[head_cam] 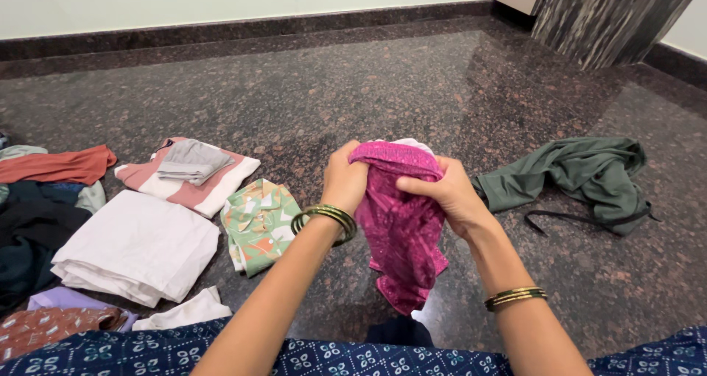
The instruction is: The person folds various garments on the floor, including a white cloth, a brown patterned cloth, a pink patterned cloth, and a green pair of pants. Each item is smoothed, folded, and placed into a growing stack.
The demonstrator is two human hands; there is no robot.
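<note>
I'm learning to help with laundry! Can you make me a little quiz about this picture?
1. True or false: both hands grip the pink cloth.
2. Which lies nearest the right hand? A) green garment B) folded white cloth C) rust-orange cloth
3. What small folded piece rests on the pink-and-white striped cloth?

Key: 1. True; the left hand holds it too. 2. A. 3. A grey cloth.

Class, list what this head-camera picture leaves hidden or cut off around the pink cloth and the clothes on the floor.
- Pink cloth: bunched; garment type unclear; top edge covered by left hand and right hand.
- Dark clothes pile: cut off by the left edge.
- Brown patterned cloth: partly cut off at the lower left edge.
- Green garment: crumpled, shape unreadable.
</note>
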